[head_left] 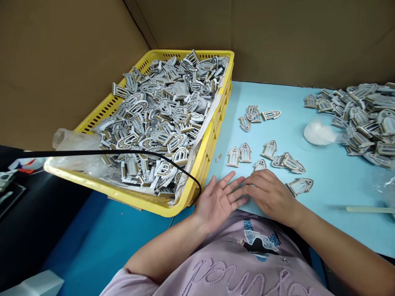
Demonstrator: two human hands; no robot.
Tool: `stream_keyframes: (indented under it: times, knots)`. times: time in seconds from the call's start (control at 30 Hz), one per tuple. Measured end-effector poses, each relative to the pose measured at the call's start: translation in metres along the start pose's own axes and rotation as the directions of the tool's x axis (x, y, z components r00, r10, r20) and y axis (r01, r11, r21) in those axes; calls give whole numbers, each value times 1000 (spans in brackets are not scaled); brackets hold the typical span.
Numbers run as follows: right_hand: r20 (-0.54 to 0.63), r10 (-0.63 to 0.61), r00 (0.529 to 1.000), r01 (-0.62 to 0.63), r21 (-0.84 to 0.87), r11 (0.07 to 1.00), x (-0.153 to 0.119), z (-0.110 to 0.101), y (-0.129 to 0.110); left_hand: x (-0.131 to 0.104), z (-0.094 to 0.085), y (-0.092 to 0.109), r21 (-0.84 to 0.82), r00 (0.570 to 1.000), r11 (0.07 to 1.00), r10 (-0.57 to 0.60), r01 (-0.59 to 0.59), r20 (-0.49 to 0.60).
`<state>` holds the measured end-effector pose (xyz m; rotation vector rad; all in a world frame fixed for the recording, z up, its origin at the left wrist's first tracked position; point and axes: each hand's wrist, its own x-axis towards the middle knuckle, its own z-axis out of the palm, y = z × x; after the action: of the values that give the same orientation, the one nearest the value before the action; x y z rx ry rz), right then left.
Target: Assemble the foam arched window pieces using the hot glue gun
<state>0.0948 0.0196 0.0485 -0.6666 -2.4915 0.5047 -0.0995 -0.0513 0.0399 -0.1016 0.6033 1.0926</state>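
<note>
My left hand [217, 202] is turned palm up at the table's near edge, its fingers spread and nothing in it. Over its fingertips, my right hand [270, 195] bends its fingers together; whatever they may hold is hidden. Just beyond my right hand lies a small arched window piece [259, 165], partly covered by it. Two more arched pieces, one at the left [233, 157] and one beside it [245, 153], stand out on the light blue table [277, 92]. Another piece [300, 186] is right of my right hand.
A yellow crate [210, 154] heaped with arched pieces fills the left side, a black cable [129, 152] crossing it. At the right are a pile of pieces [361, 119], a white round lump [319, 133] and a pale stick [368, 209]. Cardboard walls [293, 41] rise behind.
</note>
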Motion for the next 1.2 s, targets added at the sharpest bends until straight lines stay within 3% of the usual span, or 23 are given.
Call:
stream_keyframes:
  times: [0.07, 0.13, 0.2, 0.27, 0.37, 0.47, 0.57, 0.67, 0.77, 0.9, 1.0, 1.1, 1.2]
  knots:
    - [14, 40, 999, -40, 16, 999, 16, -4, 7, -7, -16, -6, 49, 1000, 999, 12, -11, -5]
    - [27, 122, 992, -122, 0, 993, 41, -8, 18, -13, -33, -15, 221, 997, 972, 71, -74, 20]
    - [101, 163, 981, -160, -31, 987, 71, -9, 29, -17, -50, -24, 460, 988, 876, 99, -143, 118]
    - [219, 174, 960, -163, -67, 984, 98, -4, 38, -21, -61, -30, 580, 980, 803, 22, -134, 196]
    - [388, 168, 906, -137, -106, 985, 128, 14, 45, -26, -67, -30, 659, 966, 742, -62, -123, 250]
    - [498, 169, 851, -129, -113, 985, 143, 30, 49, -30, -65, -25, 705, 957, 681, -23, -197, 290]
    - [517, 198, 833, -158, -120, 980, 152, 31, 52, -32, -63, -22, 753, 951, 602, 33, -265, 308]
    - [484, 206, 851, -180, -100, 979, 158, 21, 52, -29, -58, -20, 841, 931, 406, 83, -357, 355]
    - [460, 195, 866, -193, -52, 980, 161, 4, 49, -21, -47, -18, 896, 903, 122, 114, -427, 415]
    - [390, 275, 879, -255, -103, 961, 152, -21, 56, -6, -26, -17, 911, 915, -212, 123, -354, 385]
    - [356, 310, 882, -264, -172, 949, 134, -29, 74, 9, -11, -14, 805, 863, -480, 172, -347, 475]
    - [404, 350, 845, -271, -241, 932, 109, -21, 89, 32, 1, -9, 679, 778, -702, 298, -213, 553]
    - [433, 340, 835, -248, -255, 935, 89, -10, 93, 58, 10, -4, 629, 726, -777, 438, 9, 531]
